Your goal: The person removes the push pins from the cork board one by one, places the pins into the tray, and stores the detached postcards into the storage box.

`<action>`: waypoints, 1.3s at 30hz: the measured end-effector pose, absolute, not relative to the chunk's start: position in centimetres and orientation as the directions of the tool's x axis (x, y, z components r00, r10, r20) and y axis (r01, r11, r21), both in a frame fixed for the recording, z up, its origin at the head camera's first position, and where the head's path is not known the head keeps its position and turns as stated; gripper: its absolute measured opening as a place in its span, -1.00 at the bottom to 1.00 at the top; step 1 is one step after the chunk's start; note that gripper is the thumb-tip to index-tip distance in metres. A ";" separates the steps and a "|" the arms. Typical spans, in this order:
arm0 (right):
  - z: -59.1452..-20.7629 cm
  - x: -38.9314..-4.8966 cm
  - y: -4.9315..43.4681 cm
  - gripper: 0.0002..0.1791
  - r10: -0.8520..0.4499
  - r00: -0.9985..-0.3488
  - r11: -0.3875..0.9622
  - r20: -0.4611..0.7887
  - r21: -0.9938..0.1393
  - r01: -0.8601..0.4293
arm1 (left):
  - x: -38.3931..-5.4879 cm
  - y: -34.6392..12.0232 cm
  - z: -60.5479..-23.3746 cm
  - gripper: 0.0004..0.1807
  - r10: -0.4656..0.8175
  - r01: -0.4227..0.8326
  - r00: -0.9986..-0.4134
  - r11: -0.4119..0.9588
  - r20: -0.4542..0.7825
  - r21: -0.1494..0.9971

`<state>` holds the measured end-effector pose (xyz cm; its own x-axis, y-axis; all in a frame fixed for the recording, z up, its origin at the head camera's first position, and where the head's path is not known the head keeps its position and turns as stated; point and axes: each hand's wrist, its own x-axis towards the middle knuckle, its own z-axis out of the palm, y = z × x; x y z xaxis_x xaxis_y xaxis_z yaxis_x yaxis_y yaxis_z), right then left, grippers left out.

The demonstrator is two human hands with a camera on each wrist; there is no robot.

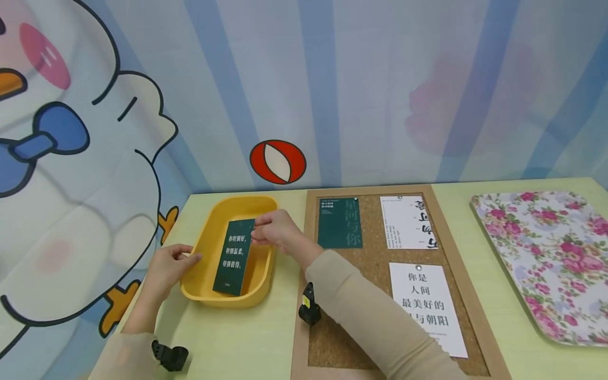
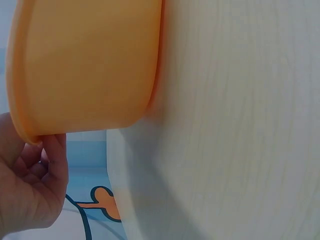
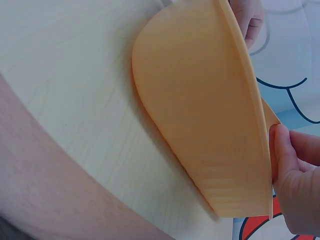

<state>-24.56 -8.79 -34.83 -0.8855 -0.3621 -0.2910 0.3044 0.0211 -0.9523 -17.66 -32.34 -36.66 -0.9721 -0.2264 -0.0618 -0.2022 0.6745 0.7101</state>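
A yellow plastic basin [image 1: 260, 274] stands on the table at the left of the head view. My left hand [image 1: 166, 268] pinches its left rim between thumb and fingers; the left wrist view shows the fingers under that rim [image 2: 22, 120]. Inside the basin a dark green card [image 1: 231, 253] with white printed characters leans at a slant. At its upper right edge my right hand [image 1: 279, 230] pinches the card between thumb and fingertips. Only a small corner of the card [image 3: 270, 116] shows above the basin's wall in the right wrist view.
Right of the basin lies a wood-framed cork board [image 1: 351, 338] with a green card [image 1: 339, 224] and white cards [image 1: 404, 227] pinned on it. My right forearm crosses this board. A floral tray [image 1: 546, 253] lies at the far right. A printed curtain [image 1: 380, 95] hangs behind.
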 end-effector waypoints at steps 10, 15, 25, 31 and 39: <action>-34.8 -24.7 -8.1 -0.57 -0.359 -0.890 -0.018 -0.280 -0.952 0.306 | -17.5 -32.5 -36.5 -0.58 -0.175 -0.159 -0.983 0.689 -0.051 0.707; -34.6 -24.8 -7.6 -0.56 -0.343 -0.899 -0.010 -0.271 -0.956 0.292 | -17.6 -32.6 -36.5 -0.57 -0.183 -0.166 -0.982 0.696 -0.051 0.699; -34.6 -25.5 -5.7 -0.57 -0.341 -0.898 -0.087 -0.280 -0.941 0.326 | -17.7 -32.6 -36.7 -0.52 -0.220 -0.209 -0.973 0.714 -0.070 0.668; -34.3 -26.2 -4.2 -0.58 -0.285 -0.915 -0.198 -0.285 -0.917 0.347 | -17.8 -32.3 -36.4 -0.44 -0.217 -0.209 -0.974 0.720 -0.072 0.662; -34.1 -27.0 -2.4 -0.62 -0.228 -0.933 -0.207 -0.278 -0.923 0.325 | -17.3 -31.2 -35.2 -0.43 -0.172 -0.139 -0.985 0.743 -0.015 0.655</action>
